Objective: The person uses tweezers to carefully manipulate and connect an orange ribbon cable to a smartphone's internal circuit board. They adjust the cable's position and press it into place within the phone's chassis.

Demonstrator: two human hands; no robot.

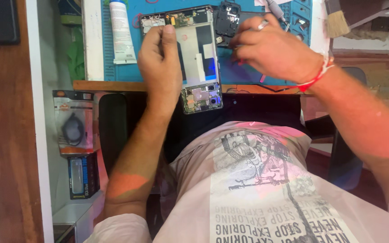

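Note:
An opened smartphone [199,58] with its back cover off lies on a blue work mat [235,72], its lower end hanging over the table's front edge, circuit boards showing at both ends. My left hand [160,58] grips the phone's left side, thumb on its inner frame. My right hand [271,47], with a ring and a red wrist thread, hovers over the phone's right edge, fingers pinched on a small reddish tool whose tip is barely visible. A black phone part [227,19] rests just above my right hand.
A white tube [121,31] lies on the mat at the left. A brush [337,20] stands at the upper right. Packaged accessories [74,123] hang below the table at the left. A wooden panel [5,126] fills the left edge.

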